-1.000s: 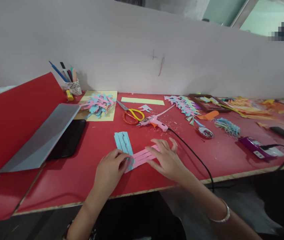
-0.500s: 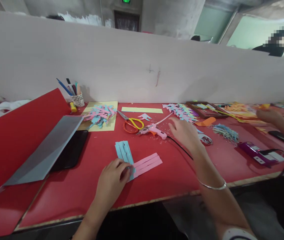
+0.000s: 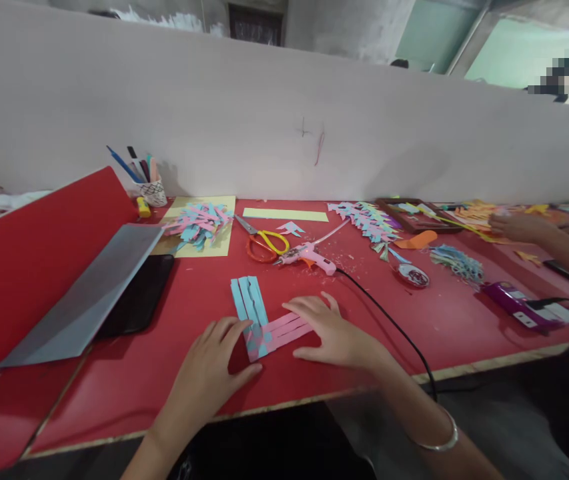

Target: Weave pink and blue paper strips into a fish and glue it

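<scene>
Blue paper strips (image 3: 249, 300) and pink paper strips (image 3: 287, 331) lie on the red table, interlaced in a checkered corner where they meet. My left hand (image 3: 217, 353) is at the left of this corner, its fingers apart, with the index fingertip at the weave's edge. Over the right end of the pink strips is my right hand (image 3: 331, 333), fingers spread; whether it presses on them I cannot tell. Beyond the strips rests a pink glue gun (image 3: 309, 255) with a glue stick in its back, beside scissors (image 3: 267, 243) with red and yellow handles.
A pile of pink and blue paper pieces (image 3: 201, 223) lies on a yellow sheet at the back left. A folded-paper chain (image 3: 364, 220) is at the back. The black cord (image 3: 384, 313) crosses the table's right side near a purple power strip (image 3: 519, 307). Another person's hand (image 3: 519, 228) is far right.
My right hand has come down from beside the glue gun to the pink strips. My left hand has shifted left and opened, uncovering the woven corner. The other person's hand has moved left.
</scene>
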Demonstrator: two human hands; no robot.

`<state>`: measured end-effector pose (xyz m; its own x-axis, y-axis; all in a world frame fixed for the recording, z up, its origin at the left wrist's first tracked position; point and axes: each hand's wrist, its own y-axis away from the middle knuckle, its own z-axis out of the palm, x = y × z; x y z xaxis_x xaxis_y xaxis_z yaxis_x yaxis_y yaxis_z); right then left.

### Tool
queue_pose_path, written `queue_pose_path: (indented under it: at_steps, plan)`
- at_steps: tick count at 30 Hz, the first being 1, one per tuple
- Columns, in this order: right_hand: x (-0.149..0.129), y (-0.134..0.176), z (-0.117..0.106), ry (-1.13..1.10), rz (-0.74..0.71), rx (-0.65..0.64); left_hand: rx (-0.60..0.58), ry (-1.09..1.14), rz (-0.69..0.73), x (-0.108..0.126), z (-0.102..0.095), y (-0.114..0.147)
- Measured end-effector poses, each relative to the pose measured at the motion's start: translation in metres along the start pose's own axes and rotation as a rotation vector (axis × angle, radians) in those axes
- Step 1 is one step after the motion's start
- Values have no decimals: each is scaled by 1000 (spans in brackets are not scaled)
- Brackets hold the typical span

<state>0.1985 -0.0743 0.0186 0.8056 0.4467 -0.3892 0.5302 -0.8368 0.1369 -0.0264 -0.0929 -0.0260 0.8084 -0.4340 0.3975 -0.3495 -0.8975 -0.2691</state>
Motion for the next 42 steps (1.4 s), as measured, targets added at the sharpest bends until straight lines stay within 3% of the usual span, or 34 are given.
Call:
queue_pose_path:
  at_steps: [11, 17, 24, 30, 35, 42]
  plan:
    - [-19, 8, 9, -17, -43, 30, -133, 11, 100, -18, -9, -14]
    - [-21, 5, -2, -105, -100, -13, -168, -160, 123, -13, -18, -23]
    - [3, -25, -35, 29, -152, 120, -235, -330, 233, -13, -18, -13]
    - [12, -52, -18, 132, -245, 103, -182, -364, 267, -32, -20, -4]
    - [10, -54, -3, 137, -166, 107, -178, -371, 249, -38, -23, -8]
    - [10, -50, -10, 23, -27, 117, -222, -333, 263, -37, -20, -22]
